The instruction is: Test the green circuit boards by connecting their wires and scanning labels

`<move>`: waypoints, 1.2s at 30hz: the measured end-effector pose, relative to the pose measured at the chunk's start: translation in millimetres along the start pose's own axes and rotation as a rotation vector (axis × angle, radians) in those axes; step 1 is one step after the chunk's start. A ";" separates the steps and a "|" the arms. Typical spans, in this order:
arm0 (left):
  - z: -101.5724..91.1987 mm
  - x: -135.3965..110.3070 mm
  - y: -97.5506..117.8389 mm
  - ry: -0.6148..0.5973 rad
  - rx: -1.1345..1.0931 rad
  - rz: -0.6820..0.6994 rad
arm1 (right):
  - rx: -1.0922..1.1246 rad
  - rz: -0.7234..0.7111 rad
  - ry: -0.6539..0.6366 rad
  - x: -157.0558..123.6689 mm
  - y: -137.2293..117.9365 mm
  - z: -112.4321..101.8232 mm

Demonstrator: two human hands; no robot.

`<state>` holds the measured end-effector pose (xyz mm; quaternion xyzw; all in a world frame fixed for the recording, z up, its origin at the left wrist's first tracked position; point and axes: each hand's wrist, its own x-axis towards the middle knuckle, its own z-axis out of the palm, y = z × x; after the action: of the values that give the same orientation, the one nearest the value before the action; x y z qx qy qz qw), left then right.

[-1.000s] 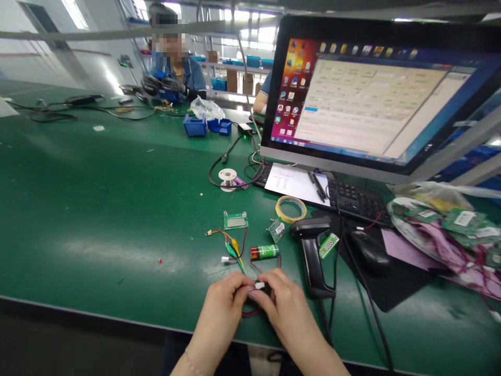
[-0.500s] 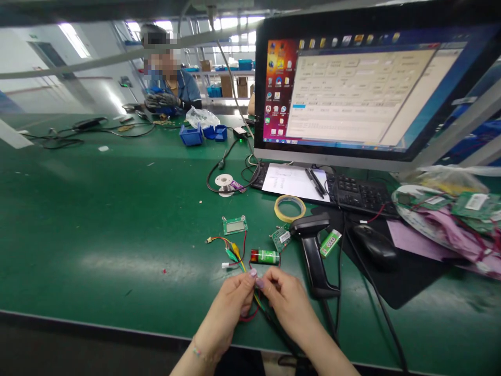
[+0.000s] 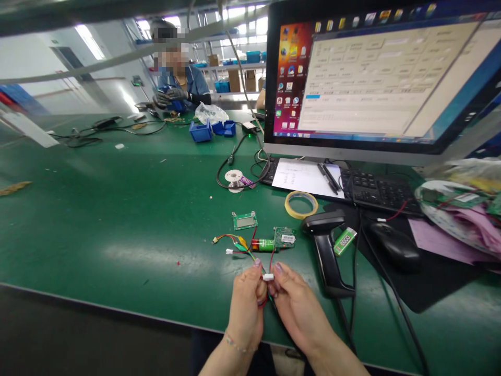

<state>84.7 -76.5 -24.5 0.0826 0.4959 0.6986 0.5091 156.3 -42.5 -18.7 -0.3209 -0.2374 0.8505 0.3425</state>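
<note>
A small white wire connector (image 3: 268, 277) sits between my fingertips, with thin wires running from it. My left hand (image 3: 247, 297) pinches it from the left, and my right hand (image 3: 294, 298) grips it from the right. Just beyond the fingers lies a green cylindrical battery (image 3: 263, 245), touching or partly under a green circuit board (image 3: 285, 238) with a white label. A display board (image 3: 245, 222) with a small grey screen rests farther back. Yellow and green alligator clips (image 3: 241, 244) and a loose white plug (image 3: 229, 251) lie to the left of the battery.
A black barcode scanner (image 3: 327, 253) stands right of my hands, beside a green-white labelled piece (image 3: 345, 241) and a mouse (image 3: 393, 245). Behind are a tape roll (image 3: 290, 211), keyboard (image 3: 385, 192), monitor (image 3: 344, 149) and solder spool (image 3: 234, 176). A gloved co-worker (image 3: 199, 83) sits across the table.
The labelled circuit board has turned and shifted against the battery. The white connector now shows between my fingertips. The whole view has swung slightly left.
</note>
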 end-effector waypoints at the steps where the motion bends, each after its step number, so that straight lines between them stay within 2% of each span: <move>1: -1.0 1.8 1.4 -0.006 -0.045 -0.008 | 0.037 0.001 0.028 1.5 -1.3 0.4; 4: -3.7 7.4 7.6 -0.025 -0.288 -0.049 | 0.096 -0.038 0.095 7.9 -8.6 -2.2; 6: -5.3 9.0 11.4 -0.021 -0.379 -0.040 | 0.002 -0.149 0.145 12.6 -15.2 -7.0; 7: -6.7 8.8 12.8 -0.006 -0.357 -0.006 | -0.121 -0.221 0.165 14.6 -18.6 -10.2; 10: -16.9 6.4 15.1 0.044 -0.077 0.195 | -0.775 -0.401 0.158 19.3 -27.8 -21.3; 13: -38.2 4.2 19.5 0.061 0.331 0.360 | -1.446 -0.483 0.099 21.4 -33.7 -28.0; 15: -55.4 3.2 25.4 0.055 0.598 0.385 | -1.733 -0.496 0.160 20.7 -35.5 -25.9; 17: -71.1 2.1 33.5 0.045 0.801 0.390 | -1.915 -0.513 0.261 18.3 -36.7 -18.2; 19: -83.0 0.6 42.3 0.048 0.884 0.392 | -1.963 -0.584 0.311 16.3 -38.1 -6.9; 20: -87.2 -0.3 46.8 0.062 0.884 0.383 | -1.941 -0.622 0.288 16.4 -38.8 -0.9; 23: -92.8 -2.7 58.6 0.112 0.763 0.309 | -1.810 -0.667 0.075 22.9 -38.6 15.5; 25: -93.0 -3.0 63.8 0.111 0.649 0.248 | -1.753 -0.658 -0.060 31.7 -34.5 24.4; 28: -92.2 0.8 65.2 0.111 0.617 0.205 | -1.765 -0.622 -0.169 45.6 -21.0 35.9; 32: -90.9 11.5 57.2 0.142 0.703 0.199 | -1.775 -0.544 -0.248 58.2 -0.5 46.7; 36: -86.2 19.5 50.5 0.138 0.718 0.199 | -1.660 -0.471 -0.252 62.8 1.0 46.5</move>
<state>-9.7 -113.0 -35.4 0.2562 0.7318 0.5303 0.3429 87.8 -5.6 -11.8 -0.3128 -0.8768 0.3389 0.1361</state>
